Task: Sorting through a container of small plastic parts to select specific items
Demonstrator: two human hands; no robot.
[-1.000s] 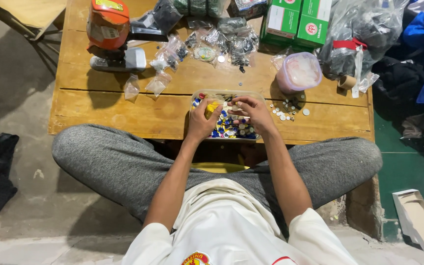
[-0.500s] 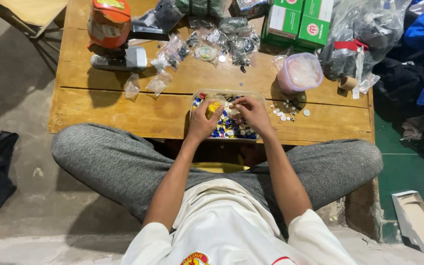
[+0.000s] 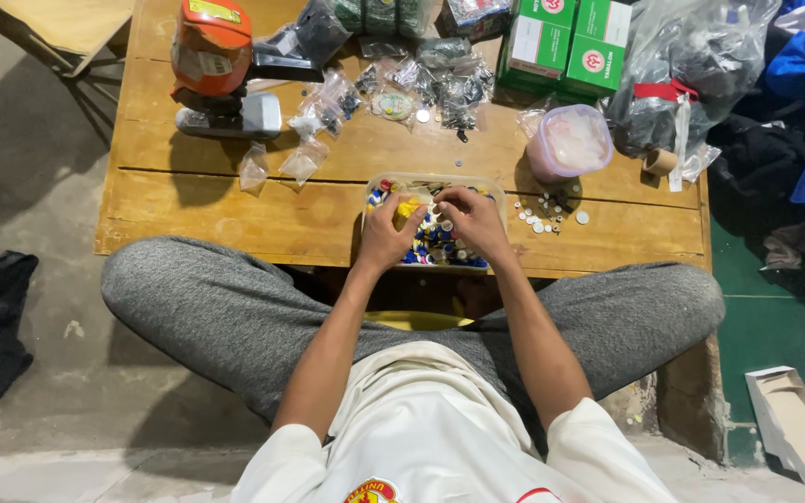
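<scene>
A clear plastic tray point(image 3: 375, 185) full of small blue, yellow, white and red pieces sits at the near edge of a low wooden table point(image 3: 235, 205). Both my hands are over it. My left hand point(image 3: 386, 235) rests on the tray's left side, fingers pinched on a small yellow piece point(image 3: 408, 210). My right hand point(image 3: 470, 216) hovers over the middle, fingertips drawn together close to the left hand's; what it pinches is too small to tell. I sit cross-legged in grey trousers, knees under the table edge.
Loose small white discs point(image 3: 542, 212) lie right of the tray, beside a pink-tinted lidded tub point(image 3: 570, 142). Farther back stand an orange tool point(image 3: 211, 47), small clear bags point(image 3: 305, 158), green boxes point(image 3: 566, 42) and a big plastic bag point(image 3: 691, 65). A cardboard piece point(image 3: 794, 424) lies on the floor right.
My hands stay over the tray; the fingers have drawn slightly closer together above the pieces. Nothing else has moved.
</scene>
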